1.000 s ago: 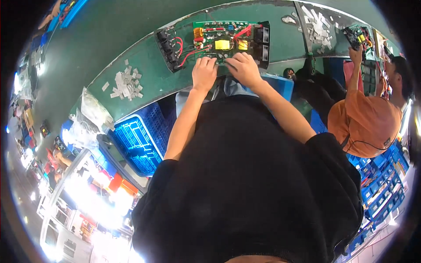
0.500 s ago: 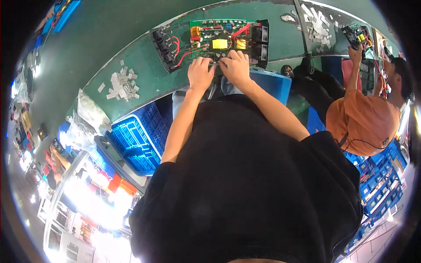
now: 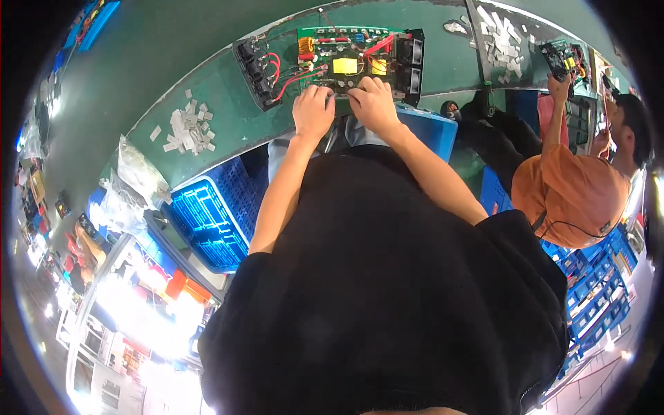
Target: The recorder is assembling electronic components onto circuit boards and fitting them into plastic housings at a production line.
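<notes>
A green circuit board [image 3: 337,51] lies on the bench in front of me, with yellow-wrapped parts, a copper-coloured coil and red wires. At its near edge, left of the middle, my left hand [image 3: 313,114] has its fingers curled and drawn together. Facing it across a small gap is my right hand [image 3: 375,106], closed in the same way by the board's near right part. Whatever the fingertips grip is too small or hidden to make out. Red wires link the board to a black end panel [image 3: 255,75] at its left. Black fans [image 3: 411,62] stand along its right end.
Small pale pieces lie in a pile [image 3: 190,129] on the left of the green bench [image 3: 235,124], with another pile [image 3: 503,43] at right. Blue crates [image 3: 211,223] sit below the bench edge. A co-worker in an orange shirt [image 3: 564,194] holds another board [image 3: 561,59].
My hands have moved slightly apart, the left one leftward, widening the gap between them. The whole view has shifted a little. The co-worker's board has tilted.
</notes>
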`<action>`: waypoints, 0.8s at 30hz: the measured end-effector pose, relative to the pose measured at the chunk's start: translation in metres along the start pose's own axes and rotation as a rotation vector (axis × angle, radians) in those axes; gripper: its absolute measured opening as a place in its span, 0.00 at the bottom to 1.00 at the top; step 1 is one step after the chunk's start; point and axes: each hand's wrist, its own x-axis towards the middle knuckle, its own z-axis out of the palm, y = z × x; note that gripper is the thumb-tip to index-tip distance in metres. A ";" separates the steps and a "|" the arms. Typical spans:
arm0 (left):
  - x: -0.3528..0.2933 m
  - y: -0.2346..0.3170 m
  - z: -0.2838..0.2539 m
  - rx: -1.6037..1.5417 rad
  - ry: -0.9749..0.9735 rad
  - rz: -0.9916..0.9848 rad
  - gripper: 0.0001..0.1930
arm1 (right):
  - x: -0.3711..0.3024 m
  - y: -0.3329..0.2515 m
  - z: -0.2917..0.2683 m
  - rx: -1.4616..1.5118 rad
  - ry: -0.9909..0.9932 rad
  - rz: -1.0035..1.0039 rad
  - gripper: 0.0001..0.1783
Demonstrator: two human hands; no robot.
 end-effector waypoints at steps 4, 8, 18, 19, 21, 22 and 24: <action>0.001 0.000 -0.001 0.023 0.000 -0.003 0.05 | 0.002 -0.004 0.002 -0.035 0.038 -0.014 0.02; 0.003 0.004 -0.002 0.013 0.005 -0.003 0.05 | 0.002 -0.005 0.003 -0.082 0.014 0.008 0.02; 0.007 0.008 -0.005 0.040 -0.015 -0.021 0.11 | -0.005 0.007 -0.005 0.106 0.029 -0.045 0.05; 0.007 0.007 -0.005 0.041 -0.015 -0.021 0.11 | -0.005 0.008 -0.006 0.102 0.029 -0.057 0.06; 0.007 0.006 -0.004 0.036 -0.002 -0.017 0.11 | -0.005 0.008 -0.005 0.100 0.029 -0.069 0.06; 0.008 0.006 -0.003 0.035 -0.006 -0.016 0.11 | -0.006 0.007 -0.004 0.095 0.037 -0.054 0.06; 0.009 0.006 -0.003 0.036 0.006 -0.006 0.10 | -0.006 0.008 -0.002 0.091 0.045 -0.037 0.06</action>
